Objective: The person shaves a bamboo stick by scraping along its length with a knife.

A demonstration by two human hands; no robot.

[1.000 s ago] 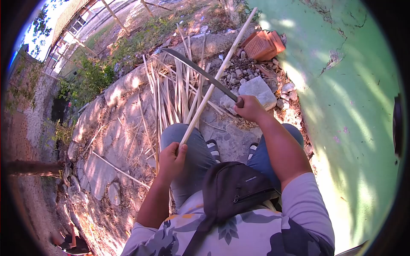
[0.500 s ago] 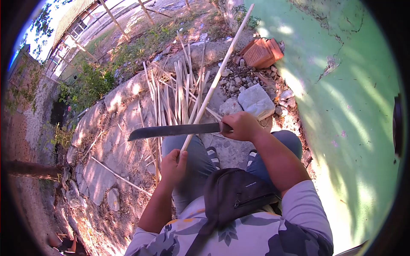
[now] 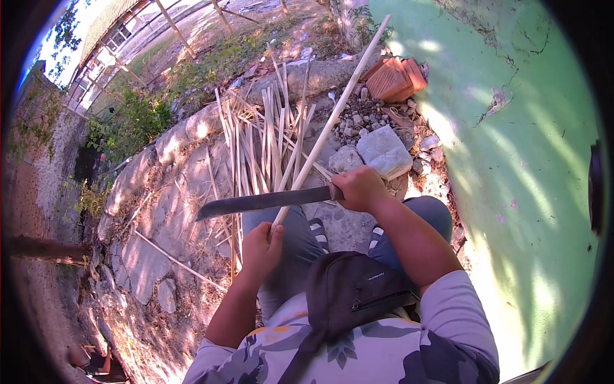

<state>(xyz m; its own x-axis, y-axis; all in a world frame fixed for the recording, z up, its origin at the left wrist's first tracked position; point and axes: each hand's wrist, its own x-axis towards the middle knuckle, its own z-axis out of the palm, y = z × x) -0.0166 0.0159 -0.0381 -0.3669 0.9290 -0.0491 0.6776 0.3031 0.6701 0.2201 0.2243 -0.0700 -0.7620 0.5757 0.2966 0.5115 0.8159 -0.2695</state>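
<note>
The bag [image 3: 345, 288] is black. Around it, the shirt [image 3: 374, 352] is white with grey leaves, the jeans [image 3: 281, 275] blue. Beyond it, the stick [image 3: 322, 141] is creamy yellow.

Green wall [image 3: 511, 160] R, cracked | stone ground [image 3: 150, 256] | bldg [image 3: 109, 38] top L | dappled sun

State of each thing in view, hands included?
Left hand: closed around the long strip's lower end.
Right hand: gripping the machete handle.
Machete: unsheathed, blade crossing the strip.
Long strip: slanted, held up.
Other strips: loose, piled.
Orange tiles: bunched together.
Green wall: cracked.
Bag: worn.
</note>
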